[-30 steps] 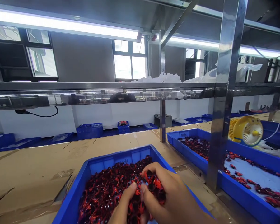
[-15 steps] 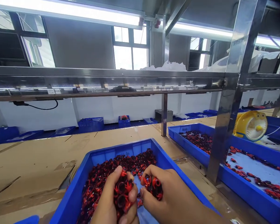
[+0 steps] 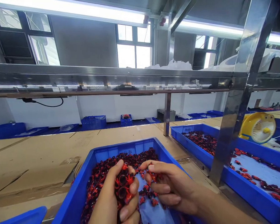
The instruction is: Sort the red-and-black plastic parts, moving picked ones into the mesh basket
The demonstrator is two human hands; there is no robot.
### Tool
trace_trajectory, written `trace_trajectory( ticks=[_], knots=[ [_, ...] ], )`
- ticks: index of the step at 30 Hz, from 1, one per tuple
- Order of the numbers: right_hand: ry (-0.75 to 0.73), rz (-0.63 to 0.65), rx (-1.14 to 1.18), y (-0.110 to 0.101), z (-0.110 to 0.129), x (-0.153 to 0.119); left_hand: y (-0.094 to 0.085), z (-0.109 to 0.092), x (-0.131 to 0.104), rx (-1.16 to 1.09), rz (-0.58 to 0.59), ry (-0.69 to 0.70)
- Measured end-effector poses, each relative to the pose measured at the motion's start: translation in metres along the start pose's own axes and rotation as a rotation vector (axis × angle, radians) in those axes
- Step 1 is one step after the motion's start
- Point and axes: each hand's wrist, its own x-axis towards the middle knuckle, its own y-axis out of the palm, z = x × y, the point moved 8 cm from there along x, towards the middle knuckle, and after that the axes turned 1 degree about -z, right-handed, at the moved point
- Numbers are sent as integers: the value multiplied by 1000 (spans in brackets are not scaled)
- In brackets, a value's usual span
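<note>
My left hand [image 3: 107,193] is closed around a clump of small red-and-black pieces [image 3: 122,192], glossy, with dark round cups and red spiky edges. Beside it, my right hand [image 3: 177,186] has its thumb and forefinger curled together, with a red piece [image 3: 153,176] partly showing behind them. Both hands are over a blue tray [image 3: 71,194]. Many more such pieces [image 3: 95,186] are heaped along its left and far sides. Under my right hand, several loose ones lie on the pale tray bottom [image 3: 151,213].
A second blue tray [image 3: 196,157] with similar pieces stands to the right, behind a metal post [image 3: 233,124]. A yellow fan [image 3: 259,127] is beyond it. Cardboard [image 3: 44,155] covers the bench. A metal shelf beam [image 3: 84,77] crosses ahead. Another blue edge [image 3: 30,216] shows at lower left.
My right hand has loosened from its handful, its lower fingers now spread, and fewer pieces show in it. More loose pieces appear beneath it. My left hand keeps its clump.
</note>
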Motion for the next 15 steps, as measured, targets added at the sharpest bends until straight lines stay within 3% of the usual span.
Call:
trace_trajectory(
  ticks=[9,15],
  knots=[
    [-44,93,83,-1,12,-5,-2,7,7,25,100,-45],
    [-167,170,47,6,21,-8,-3,9,7,37,127,-54]
  ],
)
